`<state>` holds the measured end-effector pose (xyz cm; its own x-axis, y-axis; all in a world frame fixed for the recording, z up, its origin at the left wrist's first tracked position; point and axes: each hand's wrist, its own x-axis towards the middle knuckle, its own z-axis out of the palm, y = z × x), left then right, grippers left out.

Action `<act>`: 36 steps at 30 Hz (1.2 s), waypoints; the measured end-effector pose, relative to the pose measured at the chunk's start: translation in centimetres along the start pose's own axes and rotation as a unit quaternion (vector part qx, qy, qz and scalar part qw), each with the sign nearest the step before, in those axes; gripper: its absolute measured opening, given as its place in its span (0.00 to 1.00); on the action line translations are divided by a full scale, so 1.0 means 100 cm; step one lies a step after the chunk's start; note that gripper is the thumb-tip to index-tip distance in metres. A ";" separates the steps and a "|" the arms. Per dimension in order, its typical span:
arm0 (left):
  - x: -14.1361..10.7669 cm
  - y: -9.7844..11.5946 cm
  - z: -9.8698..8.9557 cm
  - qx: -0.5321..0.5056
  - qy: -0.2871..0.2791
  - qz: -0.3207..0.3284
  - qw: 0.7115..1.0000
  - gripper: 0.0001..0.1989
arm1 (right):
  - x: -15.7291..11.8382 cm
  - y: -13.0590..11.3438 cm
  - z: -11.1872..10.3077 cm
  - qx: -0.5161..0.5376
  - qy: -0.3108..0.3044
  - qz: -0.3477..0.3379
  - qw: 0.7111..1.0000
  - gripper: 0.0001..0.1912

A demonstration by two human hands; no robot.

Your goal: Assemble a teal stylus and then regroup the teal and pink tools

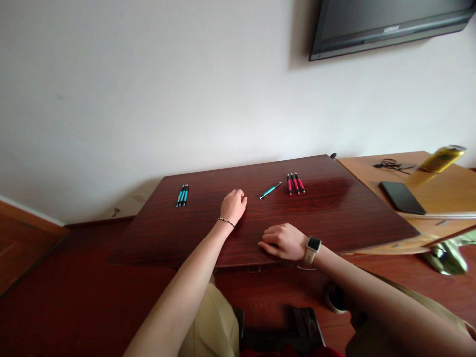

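My left hand (234, 206) is closed, resting knuckles-up on the dark red-brown table (208, 243), with no object sticking out of it. Just to its right lies a single turquoise pen (270, 190), slanted and apart from the fingers. Near the table's front edge rests my right hand (284, 241), its fingers curled in and nothing showing in them. Three turquoise pens (182, 195) lie side by side at the table's left. Farther right, beyond the single pen, three pink pens (296, 184) with black ends form another row.
A lighter wooden desk (446, 193) adjoins on the right, bearing a black phone-like slab (402, 198), a dark cable (392, 164) and a tilted yellow can (442, 158). A wall-mounted screen (390, 29) hangs above. The white wall (186, 89) stands behind the table.
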<state>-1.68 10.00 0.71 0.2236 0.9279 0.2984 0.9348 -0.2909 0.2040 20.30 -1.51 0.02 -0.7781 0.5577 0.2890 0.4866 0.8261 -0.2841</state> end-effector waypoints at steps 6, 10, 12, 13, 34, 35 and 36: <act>0.004 0.029 0.009 -0.040 -0.026 0.026 0.999 0.07 | 0.001 0.000 0.000 -0.002 0.000 0.001 1.000 0.21; 0.011 0.052 0.020 -0.017 -0.035 0.030 0.999 0.06 | 0.001 0.000 0.000 -0.004 0.002 0.003 1.000 0.21; 0.013 0.059 0.023 0.006 -0.034 0.024 0.999 0.07 | 0.001 0.000 0.000 -0.004 0.001 0.004 1.000 0.21; 0.014 0.060 0.024 0.016 -0.035 0.019 0.999 0.09 | 0.001 0.000 0.000 -0.003 0.000 0.004 1.000 0.21; -0.038 -0.155 -0.071 0.140 0.135 -0.194 0.961 0.09 | 0.000 -0.002 0.000 0.016 -0.011 0.004 1.000 0.22; -0.044 -0.162 -0.073 0.153 0.134 -0.186 0.961 0.09 | 0.000 -0.001 0.000 0.017 -0.010 0.003 1.000 0.22; -0.048 -0.168 -0.074 0.163 0.131 -0.178 0.961 0.09 | 0.001 -0.001 0.000 0.017 -0.009 0.002 1.000 0.22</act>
<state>-20.52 8.68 2.71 -0.1646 0.8523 0.4966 0.9855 0.1633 0.0463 20.19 -1.60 0.06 -0.7838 0.5585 0.2716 0.4752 0.8209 -0.3167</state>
